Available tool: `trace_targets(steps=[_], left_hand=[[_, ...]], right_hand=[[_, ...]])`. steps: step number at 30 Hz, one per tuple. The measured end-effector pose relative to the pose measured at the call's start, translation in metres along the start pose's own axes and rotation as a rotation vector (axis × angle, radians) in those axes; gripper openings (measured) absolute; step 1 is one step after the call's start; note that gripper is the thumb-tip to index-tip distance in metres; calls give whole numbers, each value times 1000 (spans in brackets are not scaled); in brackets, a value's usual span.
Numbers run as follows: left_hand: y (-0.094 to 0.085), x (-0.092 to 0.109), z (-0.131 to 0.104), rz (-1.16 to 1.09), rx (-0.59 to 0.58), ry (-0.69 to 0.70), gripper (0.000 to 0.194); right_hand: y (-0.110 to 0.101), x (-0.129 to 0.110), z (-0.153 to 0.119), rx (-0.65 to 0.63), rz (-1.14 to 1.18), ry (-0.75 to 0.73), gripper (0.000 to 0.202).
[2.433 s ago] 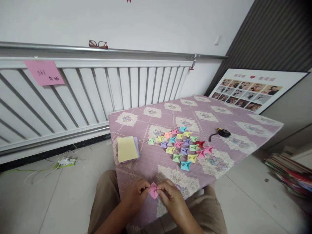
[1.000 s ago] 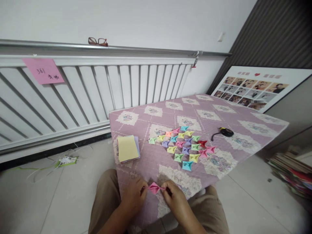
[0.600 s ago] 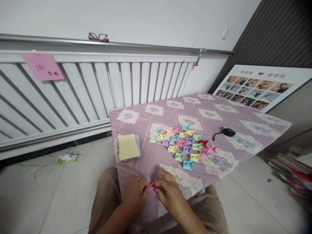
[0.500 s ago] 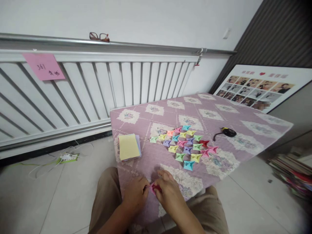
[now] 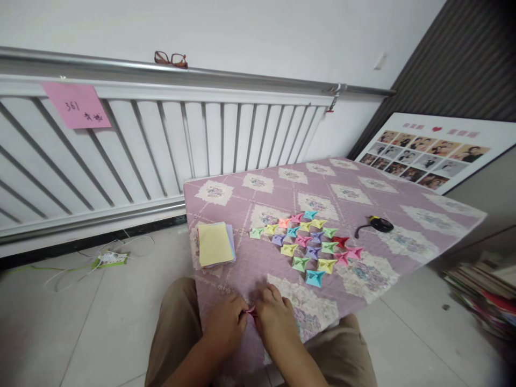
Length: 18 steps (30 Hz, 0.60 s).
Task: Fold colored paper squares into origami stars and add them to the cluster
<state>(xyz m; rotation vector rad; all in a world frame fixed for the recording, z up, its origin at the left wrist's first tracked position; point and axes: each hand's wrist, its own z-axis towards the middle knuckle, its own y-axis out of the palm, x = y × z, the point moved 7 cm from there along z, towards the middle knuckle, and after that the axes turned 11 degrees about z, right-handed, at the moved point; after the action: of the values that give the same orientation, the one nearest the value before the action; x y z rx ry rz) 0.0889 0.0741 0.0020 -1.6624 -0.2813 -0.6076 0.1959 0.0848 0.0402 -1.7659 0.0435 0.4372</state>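
Observation:
Near the table's front edge, a small pink folded paper is pinched between my two hands. My left hand grips its left side with fingers closed. On its right side my right hand is closed too, with the knuckles hiding part of the paper. Beyond the hands, several small folded paper boats in blue, green, yellow, pink, purple and red stand in slanting rows. A stack of coloured paper sheets, yellow on top, lies to the left of them.
A purple patterned cloth covers the table. A black object with a strap lies at the right. Glasses rest on the pipe above the white radiator. A power strip is on the floor, left.
My right hand has turned so its knuckles cover more of the pink paper, and less of the paper shows. The camera view has shifted slightly.

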Motion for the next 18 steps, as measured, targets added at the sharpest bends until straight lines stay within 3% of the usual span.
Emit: trace_targets(steps=[11, 15, 18], left_hand=[[-1, 2, 0, 24, -6, 7, 17], [-1, 3, 0, 29, -8, 10, 17], [-1, 3, -1, 24, 3, 10, 17]], right_hand=[[0, -2, 2, -11, -8, 6, 26], [-4, 3, -4, 74, 88, -34, 21], [-15, 16, -9, 201, 304, -133, 15]])
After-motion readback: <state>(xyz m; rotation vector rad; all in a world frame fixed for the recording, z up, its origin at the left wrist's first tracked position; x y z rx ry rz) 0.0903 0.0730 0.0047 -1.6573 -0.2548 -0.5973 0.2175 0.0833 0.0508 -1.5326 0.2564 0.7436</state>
